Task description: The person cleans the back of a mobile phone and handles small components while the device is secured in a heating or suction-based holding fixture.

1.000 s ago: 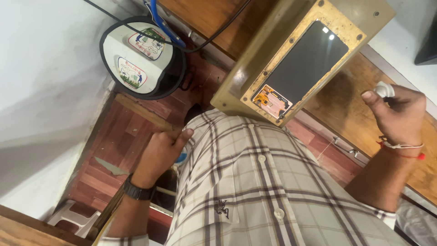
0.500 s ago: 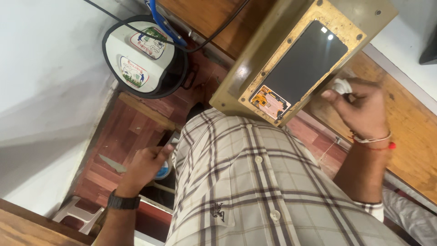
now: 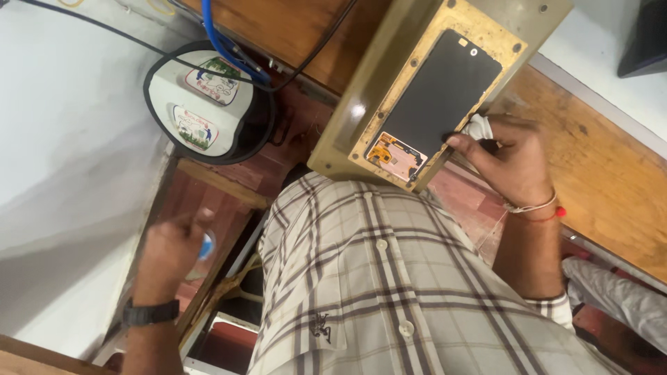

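Right hand point(image 3: 511, 163) sits at the lower right edge of the brass-coloured metal jig plate point(image 3: 389, 90), fingers curled shut around a small white wad of cloth point(image 3: 479, 127). The fingertip presses the cloth against the edge of the dark phone screen panel point(image 3: 445, 90). The panel lies flat in the jig's rectangular recess, long side running toward the plate's far right corner. At the panel's near end sits its orange flex part point(image 3: 392, 154), close to the plate's near corner. A red and white thread band point(image 3: 538, 207) circles the right wrist.

Left hand point(image 3: 174, 250) is low, off the plate, blurred, beside the wooden frame edge point(image 3: 222, 184). Its fingers are loosely bent round a small blue and white object point(image 3: 207, 244); cannot tell what it is or how firm the hold is. A black wristwatch point(image 3: 149, 312) is on the left wrist.

A plaid shirt point(image 3: 396, 278) fills the bottom centre. A round white device with a black rim point(image 3: 208, 111) rests near the wooden worktop's point(image 3: 597, 173) left edge, just beside the jig plate's left corner, with a blue hose point(image 3: 219, 42) and black cables point(image 3: 83, 28) running to it. White wall point(image 3: 62, 139) on the left. Reddish tile floor point(image 3: 465, 198) shows under the plate's near edge.
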